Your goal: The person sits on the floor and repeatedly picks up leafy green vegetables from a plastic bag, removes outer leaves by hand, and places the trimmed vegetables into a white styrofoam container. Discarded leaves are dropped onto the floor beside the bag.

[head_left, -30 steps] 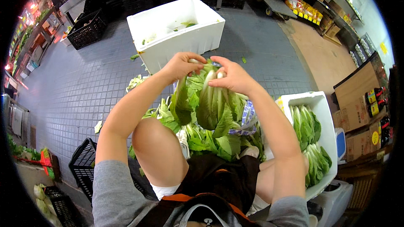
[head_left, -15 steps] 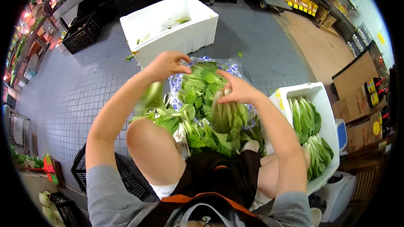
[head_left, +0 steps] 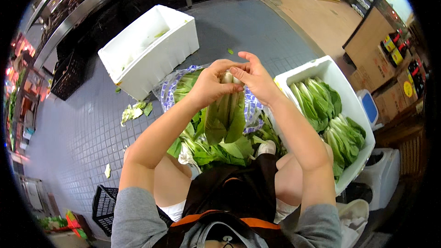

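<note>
- Left hand (head_left: 211, 85): grasping the bunch (head_left: 225, 121) of leafy greens near its white root end, thumb laid across the stalks.
- Right hand (head_left: 258, 81): also on the bunch, thumb pressed at the root end, index finger raised clear.
- Bunch: held between the knees, roots up and leaves hanging down, above the heap (head_left: 216, 151) and in front of the bag (head_left: 253, 106).
- Change noted: half a second ago the left hand was apart from the bunch, a blurred leaf below it, while the right hand alone held the stalks. Both hands now meet at the root end.
- Meaning, as judged: the bunch is under two-handed handling again, its base receiving attention; it is not set down.
- Right box (head_left: 357, 103): white, holding greens (head_left: 317, 101) in two groups, stalks aligned; no change observed there.
- Far box (head_left: 158, 73): white, to the left, a few leaf bits inside.
- Floor (head_left: 78, 124): scraps (head_left: 133, 113) lie left of the bag.
</note>
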`<state>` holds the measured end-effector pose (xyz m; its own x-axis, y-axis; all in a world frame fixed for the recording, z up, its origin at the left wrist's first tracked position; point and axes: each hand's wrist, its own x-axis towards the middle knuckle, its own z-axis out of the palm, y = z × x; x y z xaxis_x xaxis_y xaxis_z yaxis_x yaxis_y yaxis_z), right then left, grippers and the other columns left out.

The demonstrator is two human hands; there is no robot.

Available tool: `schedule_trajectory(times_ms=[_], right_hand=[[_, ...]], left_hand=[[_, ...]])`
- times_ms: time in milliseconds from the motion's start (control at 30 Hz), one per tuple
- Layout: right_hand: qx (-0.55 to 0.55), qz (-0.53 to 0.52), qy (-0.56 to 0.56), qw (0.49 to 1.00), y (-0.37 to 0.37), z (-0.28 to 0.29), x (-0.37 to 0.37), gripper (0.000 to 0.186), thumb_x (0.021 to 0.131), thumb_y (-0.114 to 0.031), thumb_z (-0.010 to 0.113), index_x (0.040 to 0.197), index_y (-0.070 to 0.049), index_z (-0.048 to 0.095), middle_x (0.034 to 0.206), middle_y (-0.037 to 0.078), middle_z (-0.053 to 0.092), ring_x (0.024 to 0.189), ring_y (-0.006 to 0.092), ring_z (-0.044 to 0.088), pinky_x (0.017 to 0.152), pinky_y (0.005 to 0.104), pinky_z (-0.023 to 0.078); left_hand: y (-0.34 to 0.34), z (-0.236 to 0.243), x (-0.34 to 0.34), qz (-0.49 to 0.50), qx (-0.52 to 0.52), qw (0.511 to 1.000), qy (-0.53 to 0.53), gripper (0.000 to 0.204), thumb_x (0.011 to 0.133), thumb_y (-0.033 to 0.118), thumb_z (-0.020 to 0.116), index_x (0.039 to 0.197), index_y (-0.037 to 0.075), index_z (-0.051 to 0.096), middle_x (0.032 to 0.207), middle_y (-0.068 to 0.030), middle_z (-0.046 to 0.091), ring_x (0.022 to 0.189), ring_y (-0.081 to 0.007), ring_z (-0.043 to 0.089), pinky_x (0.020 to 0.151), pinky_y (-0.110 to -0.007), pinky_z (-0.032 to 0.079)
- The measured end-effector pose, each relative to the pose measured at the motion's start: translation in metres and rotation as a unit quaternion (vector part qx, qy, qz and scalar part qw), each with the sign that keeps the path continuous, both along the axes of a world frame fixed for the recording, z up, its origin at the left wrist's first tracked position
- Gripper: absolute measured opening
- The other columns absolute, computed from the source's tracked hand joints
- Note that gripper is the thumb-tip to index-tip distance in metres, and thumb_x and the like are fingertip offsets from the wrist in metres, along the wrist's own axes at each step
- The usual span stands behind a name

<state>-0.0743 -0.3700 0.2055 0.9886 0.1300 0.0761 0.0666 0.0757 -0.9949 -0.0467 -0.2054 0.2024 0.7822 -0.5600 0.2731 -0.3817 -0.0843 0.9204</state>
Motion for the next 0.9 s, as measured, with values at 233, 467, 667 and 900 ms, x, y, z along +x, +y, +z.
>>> schedule_trajectory(times_ms=[233,467,667,900], right_hand=[[-0.141,-0.113,-0.103,0.978,-0.029,-0.007,-0.024,0.104,0.062,-0.037,0.081,0.135,0.002,0.018,0.124,0.022,0.039,0.119,0.0294,0.039,0.099,0.0371,0.033],[-0.085,-0.119,-0.209,0.967,-0.058,-0.016,-0.036,0.101,0.056,-0.018,0.074,0.136,-0.004,0.012,0.125,0.021,0.038,0.118,0.0349,0.039,0.1,0.0386,0.032],[-0.112,-0.253,-0.178,0.944,-0.168,0.009,-0.068,0.081,0.061,-0.013,0.073,0.126,0.0,0.027,0.112,0.018,0.05,0.105,0.0257,0.049,0.089,0.0351,0.042],[-0.305,-0.456,-0.053,0.834,-0.333,0.03,-0.23,0.062,0.069,-0.007,0.067,0.124,-0.002,0.04,0.109,0.01,0.056,0.098,0.0205,0.056,0.088,0.0329,0.043]], left_hand=[[-0.036,0.034,-0.006,0.136,-0.032,0.987,0.083,0.034,0.075,0.007,0.067,0.108,0.003,0.057,0.095,-0.0055,0.06,0.085,-0.0116,0.056,0.074,-0.025,0.047],[-0.122,0.053,-0.02,0.076,-0.177,0.979,0.065,0.036,0.076,0.007,0.067,0.108,0.0,0.054,0.098,-0.006,0.057,0.088,-0.0122,0.054,0.078,-0.025,0.046],[-0.215,0.086,-0.037,-0.04,-0.192,0.98,-0.038,0.059,0.073,0.027,0.072,0.119,0.0,0.048,0.116,-0.0117,0.05,0.11,-0.02,0.046,0.095,-0.032,0.034],[-0.232,0.013,-0.011,-0.119,-0.092,0.986,0.069,0.049,0.088,0.03,0.055,0.127,0.004,0.042,0.127,-0.0086,0.045,0.118,-0.0177,0.04,0.098,-0.032,0.028]])
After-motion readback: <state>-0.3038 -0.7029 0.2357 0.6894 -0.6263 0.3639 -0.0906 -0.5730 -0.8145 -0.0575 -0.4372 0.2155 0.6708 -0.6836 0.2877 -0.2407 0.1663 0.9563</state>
